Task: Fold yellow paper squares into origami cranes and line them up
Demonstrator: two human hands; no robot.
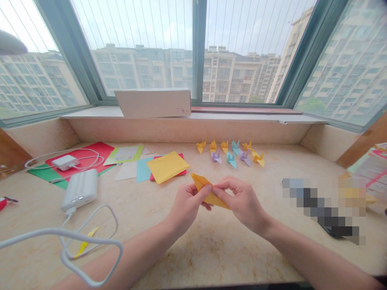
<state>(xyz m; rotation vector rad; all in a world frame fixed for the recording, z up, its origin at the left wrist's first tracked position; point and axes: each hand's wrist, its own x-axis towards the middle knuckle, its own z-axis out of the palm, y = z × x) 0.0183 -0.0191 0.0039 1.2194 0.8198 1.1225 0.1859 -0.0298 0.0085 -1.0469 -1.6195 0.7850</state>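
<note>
A piece of folded yellow-orange origami paper (218, 200) is held above the stone counter, slanting down from left to right. My left hand (191, 201) pinches its left part, thumb on top and fingers behind. Its lower right part is gripped by my right hand (238, 197), with the thumb and index finger pressed near the paper's middle. Both thumbs nearly meet there. Behind my hands, several small folded paper cranes (231, 159) in orange, blue and purple stand in two rows. A stack of square paper with a yellow sheet (168, 167) on top lies beyond my left hand.
To the left lie a white power bank (81, 189), a charger plug (65, 162), red paper (104, 151) and a looping white cable (116, 243) near my left forearm. A white box (154, 103) stands on the window ledge. A blurred dark object (329, 217) lies at right.
</note>
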